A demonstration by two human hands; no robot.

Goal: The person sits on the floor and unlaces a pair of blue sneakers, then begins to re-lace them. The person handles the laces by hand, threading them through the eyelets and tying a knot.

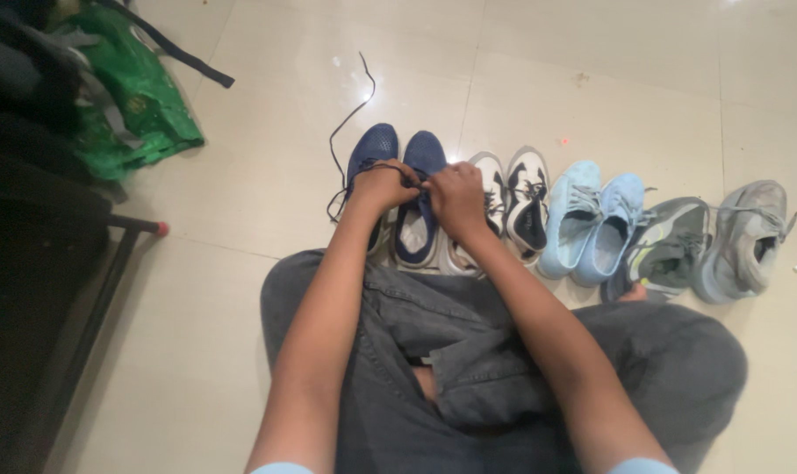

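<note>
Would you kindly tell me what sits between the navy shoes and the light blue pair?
In the head view, a black-and-white pair stands between the navy shoes and the light blue pair.

Both bare forearms reach forward from the lower edge of the view, converging over the crossed legs in dark grey jeans. The left hand (379, 186) is curled, knuckles up, fingers pinched closed at its inner side. The right hand (458, 197) sits just beside it, also curled, fingers bent down and pinched. The two fingertips nearly meet between the hands. Pale blue sleeve edges show at both upper arms.
</note>
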